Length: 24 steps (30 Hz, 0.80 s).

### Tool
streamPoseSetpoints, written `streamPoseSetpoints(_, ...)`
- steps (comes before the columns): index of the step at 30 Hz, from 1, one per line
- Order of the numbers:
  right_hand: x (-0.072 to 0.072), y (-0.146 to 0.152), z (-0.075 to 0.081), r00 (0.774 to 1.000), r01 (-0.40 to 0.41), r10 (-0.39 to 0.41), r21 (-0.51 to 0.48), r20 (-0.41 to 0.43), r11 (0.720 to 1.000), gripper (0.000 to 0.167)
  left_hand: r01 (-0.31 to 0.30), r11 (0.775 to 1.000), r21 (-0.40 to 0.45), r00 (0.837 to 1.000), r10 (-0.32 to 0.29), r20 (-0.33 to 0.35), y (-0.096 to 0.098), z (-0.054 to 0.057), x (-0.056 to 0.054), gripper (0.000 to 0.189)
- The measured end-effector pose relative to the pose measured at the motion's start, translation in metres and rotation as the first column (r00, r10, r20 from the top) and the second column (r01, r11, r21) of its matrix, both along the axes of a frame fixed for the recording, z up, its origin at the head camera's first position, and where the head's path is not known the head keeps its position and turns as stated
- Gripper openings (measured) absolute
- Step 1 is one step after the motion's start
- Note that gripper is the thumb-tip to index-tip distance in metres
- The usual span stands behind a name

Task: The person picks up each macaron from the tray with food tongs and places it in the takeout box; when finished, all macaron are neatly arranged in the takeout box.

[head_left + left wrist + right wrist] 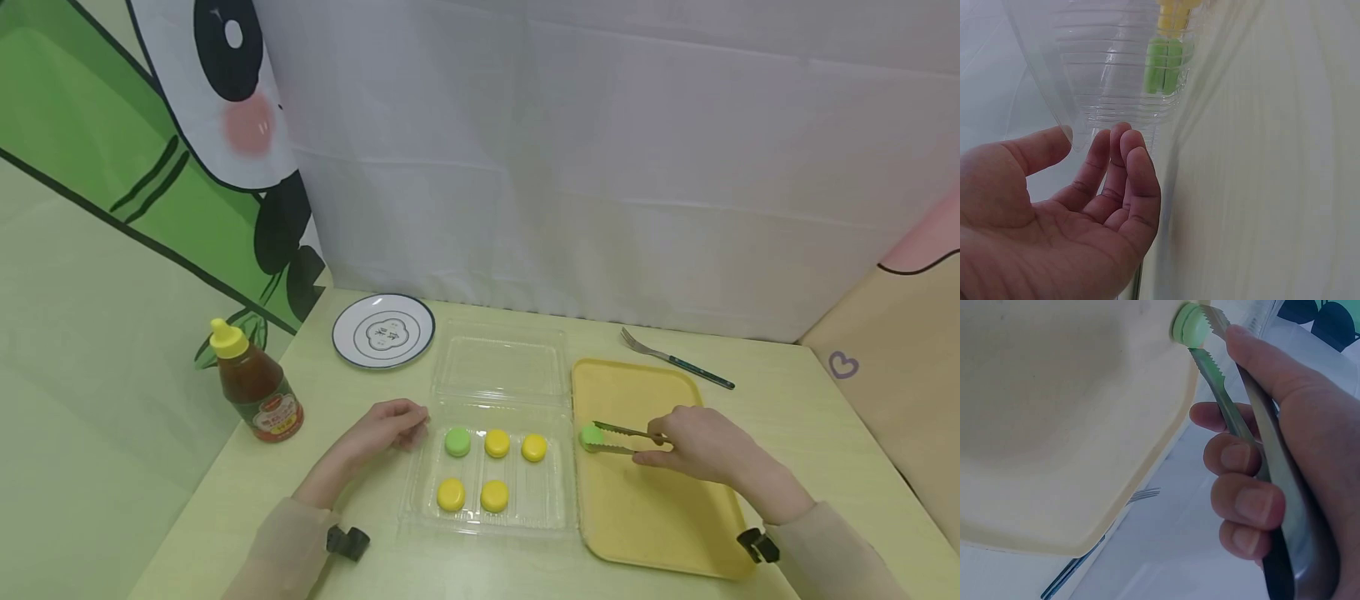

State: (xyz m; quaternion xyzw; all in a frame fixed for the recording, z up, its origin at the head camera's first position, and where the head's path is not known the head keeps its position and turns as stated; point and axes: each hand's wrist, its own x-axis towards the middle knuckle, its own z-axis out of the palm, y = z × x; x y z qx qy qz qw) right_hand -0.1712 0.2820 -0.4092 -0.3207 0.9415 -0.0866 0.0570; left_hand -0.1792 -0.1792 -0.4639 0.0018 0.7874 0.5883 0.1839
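My right hand (pixel 701 442) holds metal tongs (pixel 1260 437) over the yellow tray (pixel 652 517). Between the serrated tong tips is a green macaron (pixel 1189 325), close to the tray's left rim. The clear plastic container (pixel 551 500) lies open to the left of the tray, its lid folded back. Inside are a green macaron (pixel 457 442) and several yellow macarons (pixel 497 443); the compartment at front right has none. At the container's left edge, my left hand (pixel 386 429) has thumb and curled fingers on either side of the rim, as the left wrist view shows.
A white plate (pixel 348 329) with a dark rim stands at the back left. The sauce bottle (pixel 262 387) with a yellow cap is at the far left. Behind the tray lies a fork (pixel 675 360). A white curtain (pixel 525 167) closes off the table's back.
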Motion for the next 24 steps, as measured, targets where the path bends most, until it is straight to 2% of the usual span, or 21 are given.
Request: streamPoseSetpoints(24,0.0015,-0.0024,0.0020,0.999,-0.024,0.024,-0.006,-0.034,1.000,0.032,-0.008,1.000,0.002,1.000,0.007,0.008,0.0009,0.0022,0.0009,0.032)
